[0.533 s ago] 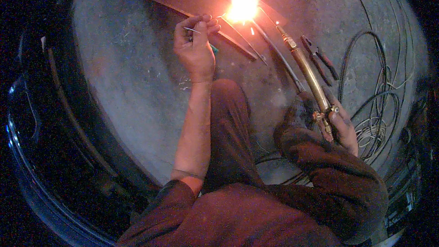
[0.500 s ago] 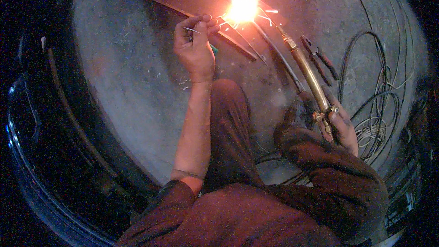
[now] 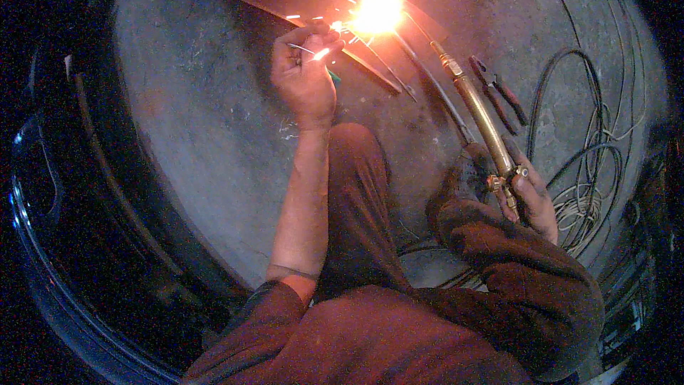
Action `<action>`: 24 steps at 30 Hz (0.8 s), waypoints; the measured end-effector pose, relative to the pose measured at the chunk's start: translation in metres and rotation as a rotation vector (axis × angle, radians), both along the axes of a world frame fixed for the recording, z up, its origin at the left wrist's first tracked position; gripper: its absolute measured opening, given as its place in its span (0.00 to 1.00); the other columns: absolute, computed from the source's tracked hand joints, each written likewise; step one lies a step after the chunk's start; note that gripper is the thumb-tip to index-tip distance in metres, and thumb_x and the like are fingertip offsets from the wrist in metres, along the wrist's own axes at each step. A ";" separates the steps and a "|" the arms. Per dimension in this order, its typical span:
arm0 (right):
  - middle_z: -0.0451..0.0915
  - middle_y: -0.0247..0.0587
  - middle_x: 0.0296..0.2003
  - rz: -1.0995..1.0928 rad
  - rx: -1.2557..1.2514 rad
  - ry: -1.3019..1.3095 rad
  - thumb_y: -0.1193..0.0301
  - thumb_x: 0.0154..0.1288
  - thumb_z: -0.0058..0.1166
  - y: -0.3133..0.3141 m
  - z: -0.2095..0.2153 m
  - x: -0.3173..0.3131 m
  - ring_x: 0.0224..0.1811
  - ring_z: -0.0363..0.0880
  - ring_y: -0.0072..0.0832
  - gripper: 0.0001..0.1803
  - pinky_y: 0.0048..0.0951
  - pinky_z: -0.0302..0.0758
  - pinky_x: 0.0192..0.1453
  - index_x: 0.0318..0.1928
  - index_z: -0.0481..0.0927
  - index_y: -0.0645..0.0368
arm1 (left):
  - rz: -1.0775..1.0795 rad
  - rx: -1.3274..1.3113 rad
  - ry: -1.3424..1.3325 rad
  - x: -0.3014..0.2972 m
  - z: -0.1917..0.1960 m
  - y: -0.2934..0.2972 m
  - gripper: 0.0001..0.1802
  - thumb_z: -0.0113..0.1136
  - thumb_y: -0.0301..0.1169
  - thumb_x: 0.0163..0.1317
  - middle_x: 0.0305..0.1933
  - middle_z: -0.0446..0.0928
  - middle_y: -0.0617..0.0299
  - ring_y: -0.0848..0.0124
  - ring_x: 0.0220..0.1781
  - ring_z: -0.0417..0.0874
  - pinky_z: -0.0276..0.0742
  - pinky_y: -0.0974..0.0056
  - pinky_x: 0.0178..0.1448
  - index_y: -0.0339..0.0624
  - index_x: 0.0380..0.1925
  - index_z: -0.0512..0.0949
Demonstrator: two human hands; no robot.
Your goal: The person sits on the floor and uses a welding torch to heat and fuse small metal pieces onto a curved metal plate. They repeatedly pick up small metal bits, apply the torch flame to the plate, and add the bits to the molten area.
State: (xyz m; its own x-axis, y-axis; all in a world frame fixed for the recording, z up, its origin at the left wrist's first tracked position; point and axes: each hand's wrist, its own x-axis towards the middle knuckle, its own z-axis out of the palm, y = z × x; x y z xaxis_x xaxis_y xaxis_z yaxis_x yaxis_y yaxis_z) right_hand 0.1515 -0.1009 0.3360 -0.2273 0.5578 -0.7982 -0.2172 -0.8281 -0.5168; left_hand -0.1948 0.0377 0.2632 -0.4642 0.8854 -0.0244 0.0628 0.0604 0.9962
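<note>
My left hand (image 3: 305, 75) is closed around a thin metal filler rod (image 3: 311, 50) whose glowing tip reaches toward a bright orange flame (image 3: 376, 11). My right hand (image 3: 534, 196) grips the valve end of a long brass gas torch (image 3: 479, 110); its nozzle points up and left into the flame. The flame sits on a dark curved metal strip (image 3: 285, 18) lying on the grey floor, with thin rods (image 3: 388, 64) crossing under it. Sparks fly off to the flame's left. My knees in dark red trousers fill the lower middle.
Pliers (image 3: 495, 93) with dark handles lie just right of the torch. Coiled black hoses and wires (image 3: 584, 171) spread over the floor at right. A large dark curved rim (image 3: 85, 192) arcs along the left side. The concrete floor (image 3: 206, 121) is rough and grey.
Sparks now scatter left of the flame toward my left hand, and the rod tip glows. Both hands and the torch stay in nearly the same place.
</note>
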 end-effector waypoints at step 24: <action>0.83 0.39 0.47 -0.006 -0.060 0.087 0.59 0.72 0.58 0.004 0.008 0.007 0.36 0.79 0.21 0.41 0.21 0.75 0.35 0.78 0.58 0.60 | -0.026 0.029 -0.021 0.001 -0.003 0.000 0.06 0.54 0.22 0.73 0.46 0.82 0.50 0.63 0.43 0.88 0.90 0.60 0.48 0.29 0.46 0.74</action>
